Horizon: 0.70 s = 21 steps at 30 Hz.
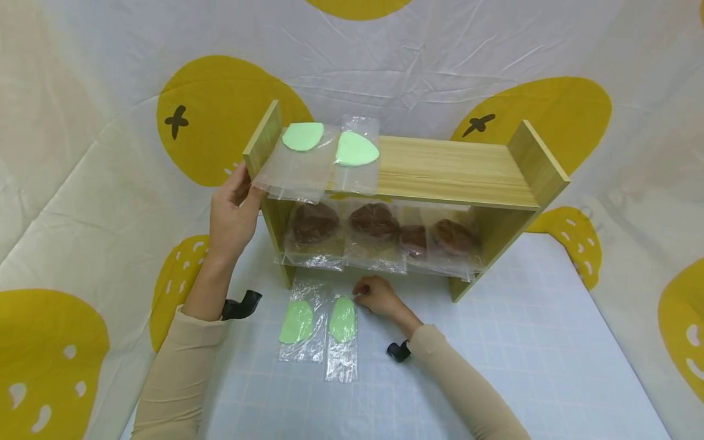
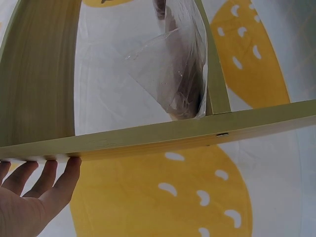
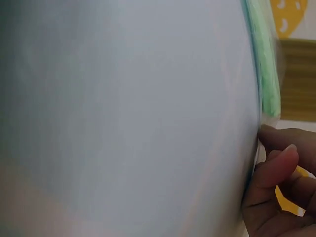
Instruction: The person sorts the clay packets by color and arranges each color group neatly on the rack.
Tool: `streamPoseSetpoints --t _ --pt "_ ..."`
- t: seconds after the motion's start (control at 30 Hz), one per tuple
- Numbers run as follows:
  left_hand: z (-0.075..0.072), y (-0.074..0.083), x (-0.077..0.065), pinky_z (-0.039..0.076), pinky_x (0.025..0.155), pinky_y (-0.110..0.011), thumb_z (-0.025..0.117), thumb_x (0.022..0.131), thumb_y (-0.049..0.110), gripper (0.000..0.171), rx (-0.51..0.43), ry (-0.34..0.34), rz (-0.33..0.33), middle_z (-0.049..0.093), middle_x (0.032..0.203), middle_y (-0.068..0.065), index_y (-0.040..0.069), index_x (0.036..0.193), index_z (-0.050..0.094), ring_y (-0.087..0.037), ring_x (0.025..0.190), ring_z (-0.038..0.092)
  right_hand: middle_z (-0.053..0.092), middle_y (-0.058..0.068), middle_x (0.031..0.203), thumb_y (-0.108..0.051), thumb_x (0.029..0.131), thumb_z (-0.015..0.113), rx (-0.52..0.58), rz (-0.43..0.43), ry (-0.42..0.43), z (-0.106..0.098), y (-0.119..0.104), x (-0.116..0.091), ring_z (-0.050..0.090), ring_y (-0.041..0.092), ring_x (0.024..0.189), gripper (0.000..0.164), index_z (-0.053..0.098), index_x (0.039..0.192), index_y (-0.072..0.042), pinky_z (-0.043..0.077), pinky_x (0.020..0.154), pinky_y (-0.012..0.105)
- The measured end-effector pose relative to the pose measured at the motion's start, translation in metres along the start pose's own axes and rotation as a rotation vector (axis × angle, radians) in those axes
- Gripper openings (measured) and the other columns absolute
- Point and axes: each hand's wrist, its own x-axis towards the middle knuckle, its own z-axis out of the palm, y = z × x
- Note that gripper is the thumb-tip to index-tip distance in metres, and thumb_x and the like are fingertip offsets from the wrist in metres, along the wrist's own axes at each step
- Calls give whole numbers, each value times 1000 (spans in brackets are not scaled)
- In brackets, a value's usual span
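My left hand [image 1: 233,211] touches the left side panel [image 1: 264,137] of a wooden shelf, its fingertips against the panel's outer face in the left wrist view. My right hand [image 1: 379,296] is on the table, fingers curled, pinching the top corner of a clear plastic bag [image 1: 342,366] with a flat light-green piece [image 1: 342,321] inside. Left of it lies a similar bag with a green piece [image 1: 299,321]. Two more bagged green pieces lie on the upper board, one at the far left [image 1: 302,135] and one beside it [image 1: 357,150].
Several clear bags with dark brown, roundish pieces [image 1: 374,220] sit on the lower level, their ends overhanging its front edge. The upper board [image 1: 456,171] runs to a raised right end panel [image 1: 539,162]. A pale checked cloth [image 1: 550,342] covers the table; a yellow-patterned curtain [image 1: 407,55] surrounds it.
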Motion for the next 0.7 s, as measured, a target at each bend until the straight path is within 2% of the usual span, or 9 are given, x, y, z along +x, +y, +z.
streamPoseSetpoints --t 0.2,0.27,0.33,0.5,0.7 --pt "0 0 -1 45 105 -38 61 102 17 46 8 5 -10 58 141 -2 20 147 53 -20 127 55 67 3 88 -7 88 71 -48 -24 -4 0 -3 -1 62 22 85 3 71 89 -4 53 78 36" --pt "0 0 -1 45 105 -38 61 102 17 46 7 6 -11 58 141 -2 20 147 53 -20 127 55 67 3 90 -8 91 69 -38 -9 -16 -1 -4 -1 61 19 85 4 71 91 -4 53 78 35" --pt "0 0 -1 45 105 -38 61 102 17 46 6 6 -11 58 141 -2 20 147 53 -20 127 55 66 4 90 -7 93 67 16 23 -39 -2 -5 -2 62 18 78 4 69 94 -4 54 72 34" --pt "0 1 -1 46 104 -39 61 102 18 46 11 6 -16 58 141 -1 21 147 53 -20 127 56 64 10 89 -5 98 60 276 138 -108 -6 -7 -6 64 19 68 8 63 103 1 57 60 32" --pt "0 3 -1 46 104 -39 61 102 18 47 26 8 -38 57 142 -2 19 148 51 -21 128 55 58 20 100 -5 103 51 643 258 -162 -8 -8 -12 68 28 80 18 52 115 7 60 74 41"
